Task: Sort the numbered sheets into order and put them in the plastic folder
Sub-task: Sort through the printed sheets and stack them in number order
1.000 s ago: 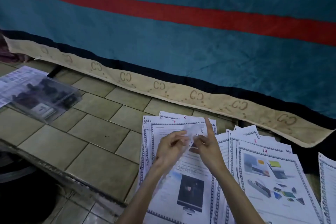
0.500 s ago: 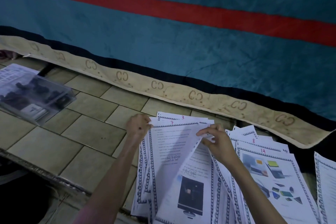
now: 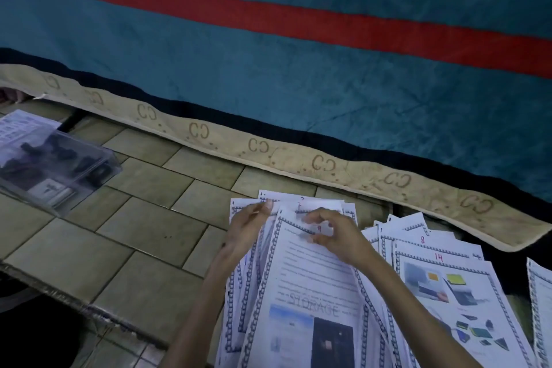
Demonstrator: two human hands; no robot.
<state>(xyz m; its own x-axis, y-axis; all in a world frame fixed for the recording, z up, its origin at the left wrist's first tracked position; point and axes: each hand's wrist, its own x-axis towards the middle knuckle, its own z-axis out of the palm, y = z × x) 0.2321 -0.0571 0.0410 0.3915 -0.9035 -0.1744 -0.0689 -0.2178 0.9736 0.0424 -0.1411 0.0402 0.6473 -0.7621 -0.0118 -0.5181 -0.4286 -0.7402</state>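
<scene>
A fanned stack of white numbered sheets with chain-pattern borders lies on the tiled floor. Its top sheet (image 3: 310, 287) carries a red 9 and the word STORAGE. My right hand (image 3: 334, 236) rests on the upper part of this sheet, fingers curled at its top edge. My left hand (image 3: 249, 228) holds the left side of the stack, fingertips at the top corner of the sheets beneath. To the right lies a second pile with sheet 14 (image 3: 457, 302) on top and sheet 8 (image 3: 424, 240) under it. The clear plastic folder (image 3: 56, 170) lies at the far left.
A blue blanket (image 3: 298, 75) with a red stripe and a tan patterned hem hangs behind the papers. Another sheet (image 3: 542, 308) pokes in at the right edge. Bare floor tiles (image 3: 149, 218) lie between the folder and the stack; a step edge runs along the lower left.
The sheet marked 7 that my right hand lifted has gone to the back, and sheet 9 is on top. My left hand moved from the stack's far left corner onto its left edge.
</scene>
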